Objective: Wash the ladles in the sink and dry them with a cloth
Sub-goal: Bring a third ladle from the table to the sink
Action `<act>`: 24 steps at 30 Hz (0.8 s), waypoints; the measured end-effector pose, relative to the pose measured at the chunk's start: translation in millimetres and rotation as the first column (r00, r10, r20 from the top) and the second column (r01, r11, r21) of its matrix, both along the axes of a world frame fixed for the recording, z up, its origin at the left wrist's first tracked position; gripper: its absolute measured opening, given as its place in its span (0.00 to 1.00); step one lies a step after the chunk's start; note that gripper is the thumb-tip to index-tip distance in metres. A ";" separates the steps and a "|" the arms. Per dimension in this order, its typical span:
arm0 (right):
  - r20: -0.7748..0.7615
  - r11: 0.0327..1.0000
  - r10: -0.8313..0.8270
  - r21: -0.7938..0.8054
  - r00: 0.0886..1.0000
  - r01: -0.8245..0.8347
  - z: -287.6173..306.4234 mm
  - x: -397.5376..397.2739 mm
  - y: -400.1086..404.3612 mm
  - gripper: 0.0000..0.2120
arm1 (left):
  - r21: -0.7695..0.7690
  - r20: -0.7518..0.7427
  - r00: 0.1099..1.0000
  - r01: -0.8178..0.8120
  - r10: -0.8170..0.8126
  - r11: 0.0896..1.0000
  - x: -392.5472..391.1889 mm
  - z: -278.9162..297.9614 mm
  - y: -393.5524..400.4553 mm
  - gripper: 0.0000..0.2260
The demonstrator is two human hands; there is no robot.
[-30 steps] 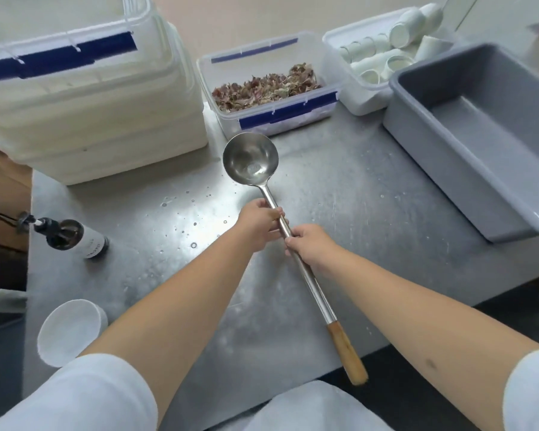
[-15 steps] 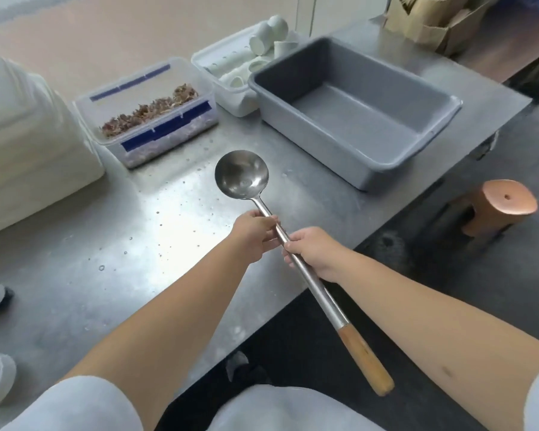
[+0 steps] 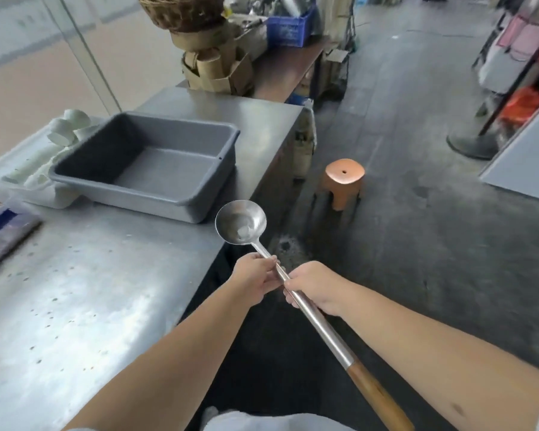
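Note:
A long steel ladle (image 3: 241,222) with a wooden handle end is held level in front of me, its bowl facing up past the front right corner of the steel table (image 3: 84,293). My left hand (image 3: 255,279) grips the shaft just below the bowl. My right hand (image 3: 311,286) grips the shaft right behind it. The wooden grip juts toward the lower right, over the dark floor. No sink or cloth is in view.
A grey plastic tub (image 3: 150,164) sits on the table, with a white tray of white cups (image 3: 28,157) to its left. An orange stool (image 3: 343,181) stands on the floor right of the table. Cardboard, a basket and a blue crate lie beyond.
My view has swung right, away from the table's containers toward the open floor. The ladle went with both hands, from above the table top to beyond its corner. Both grips are unchanged.

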State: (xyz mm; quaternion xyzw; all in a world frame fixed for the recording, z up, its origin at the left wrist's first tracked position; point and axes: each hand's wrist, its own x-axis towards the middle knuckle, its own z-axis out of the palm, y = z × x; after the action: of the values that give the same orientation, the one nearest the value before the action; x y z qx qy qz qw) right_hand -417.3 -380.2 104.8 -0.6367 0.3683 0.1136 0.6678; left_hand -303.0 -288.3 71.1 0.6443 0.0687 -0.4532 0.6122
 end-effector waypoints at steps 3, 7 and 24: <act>0.022 0.987 -0.159 0.028 0.987 0.158 5.0 -38.7 -37.5 0.10 | -0.014 0.012 0.992 0.124 -0.123 0.992 -30.6 8.6 -55.0 0.01; 0.027 0.922 -0.383 0.069 0.923 0.381 12.6 -86.3 -82.5 0.08 | -0.018 0.028 0.953 0.301 -0.301 0.953 -66.9 17.4 -125.2 0.04; 0.012 0.349 -0.937 -0.043 0.350 0.936 20.9 -238.3 -222.6 0.07 | -0.050 0.085 0.258 0.966 -0.962 0.254 -229.2 30.4 -382.6 0.06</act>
State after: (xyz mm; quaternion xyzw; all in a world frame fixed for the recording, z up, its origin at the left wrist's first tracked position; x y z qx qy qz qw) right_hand -655.7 -602.8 125.7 -0.3262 0.6728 -0.2904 0.5972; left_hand -532.2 -670.9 101.5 0.5321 -0.3698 -0.7230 0.2395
